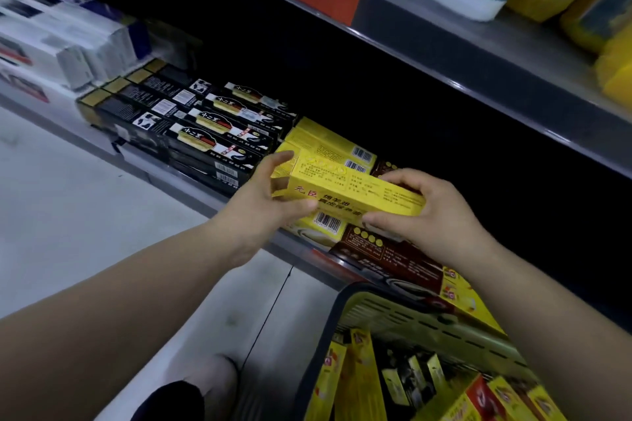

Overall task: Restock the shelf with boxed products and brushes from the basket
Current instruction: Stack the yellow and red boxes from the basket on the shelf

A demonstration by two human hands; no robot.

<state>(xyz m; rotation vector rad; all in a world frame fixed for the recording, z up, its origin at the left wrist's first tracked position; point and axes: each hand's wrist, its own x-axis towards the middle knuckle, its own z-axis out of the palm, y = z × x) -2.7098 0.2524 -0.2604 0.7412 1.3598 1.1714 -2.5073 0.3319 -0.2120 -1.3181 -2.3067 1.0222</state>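
Mid-frame: left hand (270, 191) and right hand (424, 208) each clamp an end of the yellow box (355, 193). Long axis runs left-right, just above the yellow stack (328, 143) on the shelf (301, 246). Basket (345, 311) lower right.

- We hold a yellow box (359, 195) level over the shelf (184, 190); our left grip (270, 195) pinches one end, our right grip (431, 212) the other.
- Under it we see stacked yellow boxes (325, 143), with black boxes (212, 133) to their left and brown boxes (386, 249) to their right.
- The basket (410, 321) sits lower right.
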